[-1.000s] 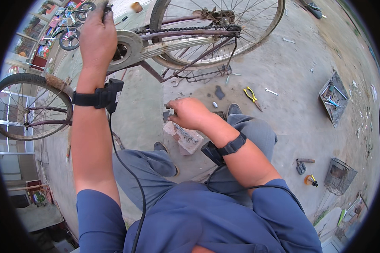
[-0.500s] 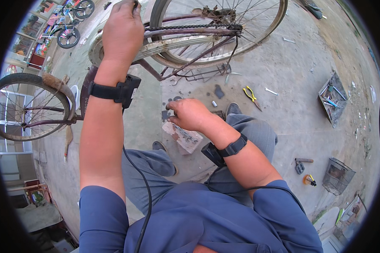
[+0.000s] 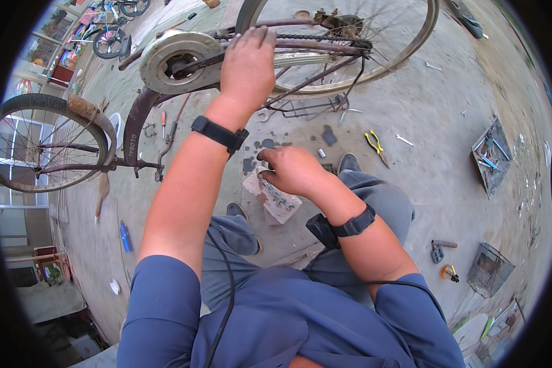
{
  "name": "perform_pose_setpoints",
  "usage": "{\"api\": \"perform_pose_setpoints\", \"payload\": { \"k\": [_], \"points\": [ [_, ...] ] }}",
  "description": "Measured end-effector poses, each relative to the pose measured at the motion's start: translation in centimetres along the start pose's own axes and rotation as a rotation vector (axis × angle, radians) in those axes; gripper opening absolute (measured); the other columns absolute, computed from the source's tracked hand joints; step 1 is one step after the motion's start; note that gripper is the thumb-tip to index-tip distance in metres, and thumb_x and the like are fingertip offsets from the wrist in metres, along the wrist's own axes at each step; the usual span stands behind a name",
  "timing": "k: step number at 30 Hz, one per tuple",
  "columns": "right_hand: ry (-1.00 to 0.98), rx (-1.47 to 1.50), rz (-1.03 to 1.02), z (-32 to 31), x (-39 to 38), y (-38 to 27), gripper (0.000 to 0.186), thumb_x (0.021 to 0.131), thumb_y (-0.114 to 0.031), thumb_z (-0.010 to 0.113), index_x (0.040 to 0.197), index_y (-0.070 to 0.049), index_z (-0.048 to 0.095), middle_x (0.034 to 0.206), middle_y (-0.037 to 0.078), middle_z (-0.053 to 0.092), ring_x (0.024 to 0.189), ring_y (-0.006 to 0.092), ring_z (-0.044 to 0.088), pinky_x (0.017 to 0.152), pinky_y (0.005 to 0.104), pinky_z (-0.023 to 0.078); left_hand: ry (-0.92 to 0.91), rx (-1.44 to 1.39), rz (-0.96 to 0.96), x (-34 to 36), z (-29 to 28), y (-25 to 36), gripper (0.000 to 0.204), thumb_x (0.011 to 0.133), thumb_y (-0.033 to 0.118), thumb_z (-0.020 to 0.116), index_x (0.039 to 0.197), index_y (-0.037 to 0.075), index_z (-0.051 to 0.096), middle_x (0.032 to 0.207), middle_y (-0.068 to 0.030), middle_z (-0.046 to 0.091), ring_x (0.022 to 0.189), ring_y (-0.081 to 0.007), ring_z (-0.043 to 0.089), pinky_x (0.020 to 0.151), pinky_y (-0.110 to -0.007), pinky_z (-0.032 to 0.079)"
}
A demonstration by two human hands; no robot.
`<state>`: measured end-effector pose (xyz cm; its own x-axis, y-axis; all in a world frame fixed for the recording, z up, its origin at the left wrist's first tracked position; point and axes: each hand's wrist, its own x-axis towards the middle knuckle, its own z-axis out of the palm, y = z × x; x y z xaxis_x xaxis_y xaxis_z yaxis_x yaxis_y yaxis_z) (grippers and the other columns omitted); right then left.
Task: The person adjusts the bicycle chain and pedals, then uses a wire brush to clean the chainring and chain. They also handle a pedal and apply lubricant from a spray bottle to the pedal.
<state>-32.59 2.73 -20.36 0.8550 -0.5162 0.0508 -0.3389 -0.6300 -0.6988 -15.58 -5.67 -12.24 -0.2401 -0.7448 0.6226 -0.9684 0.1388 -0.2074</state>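
Now brings left hand (image 3: 246, 70) with crank (image 3: 203, 64) rightward to upper centre, apparently turning wheel (image 3: 348, 26); cannot tell its grip; keeps right hand (image 3: 297, 172) half-curled, thumb apart, mid-frame

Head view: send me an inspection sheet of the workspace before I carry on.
Surface: concrete floor, with dark stains near the middle.
Job items: bicycle with chain and rear wheel fitted; block with metal tools on top.
Clutter: yellow-handled pliers, wrench, tool tray, wire basket.
Hands: left hand at the crank arm, exact grip hidden; right hand over the block, fingers slightly bent, nothing seen in it.
Cables: black cable along the shirt; second cable by the right sleeve.
Surroundings: small bicycle at upper left; littered dirt at right.
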Motion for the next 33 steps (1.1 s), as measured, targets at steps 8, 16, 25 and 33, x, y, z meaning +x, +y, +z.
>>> {"api": "perform_pose_setpoints", "payload": {
  "k": [8,16,25,33],
  "points": [
    [0.0,0.003,-0.002,0.0,0.1,0.4,0.035,0.083,-0.025,0.075,0.11,-0.005,0.068,0.088,0.016,0.072,0.087,0.0387,0.069,0.074,0.0496,0.054,-0.193,0.018,0.084,-4.9,0.9,-0.2,0.042,0.088,0.004,0.055,0.128,0.001,0.062,0.144,-0.0134,0.056,0.139,-0.0312,0.047,0.119,-0.047,0.034],
    [-0.009,-0.001,0.003,-0.1,0.0,0.3,0.032,0.084,-0.026,0.074,0.107,-0.005,0.068,0.094,0.017,0.073,0.091,0.0381,0.069,0.077,0.0487,0.055,-0.437,0.045,0.089,-11.9,-0.1,-2.9,0.04,0.086,0.005,0.056,0.125,-0.001,0.064,0.132,-0.0158,0.063,0.133,-0.0312,0.052,0.118,-0.046,0.035],
    [-0.016,-0.013,-0.007,0.3,0.6,-0.1,0.035,0.084,-0.027,0.073,0.111,-0.005,0.068,0.093,0.016,0.073,0.09,0.0367,0.07,0.076,0.0481,0.055,-0.434,0.179,-0.007,-16.5,-3.8,-7.2,0.035,0.087,0.006,0.058,0.121,-0.001,0.065,0.127,-0.0164,0.065,0.12,-0.0338,0.06,0.109,-0.045,0.043],
    [-0.041,-0.049,-0.007,1.1,1.1,0.1,0.038,0.085,-0.03,0.073,0.115,-0.006,0.067,0.09,0.013,0.073,0.088,0.0357,0.07,0.075,0.0475,0.055,-0.036,-0.643,-1.351,-18.0,-4.7,-9.0,0.045,0.106,0.033,0.055,0.126,-0.007,0.052,0.115,-0.0219,0.065,0.097,-0.0285,0.068,0.092,-0.04,0.055]
  ]
}}
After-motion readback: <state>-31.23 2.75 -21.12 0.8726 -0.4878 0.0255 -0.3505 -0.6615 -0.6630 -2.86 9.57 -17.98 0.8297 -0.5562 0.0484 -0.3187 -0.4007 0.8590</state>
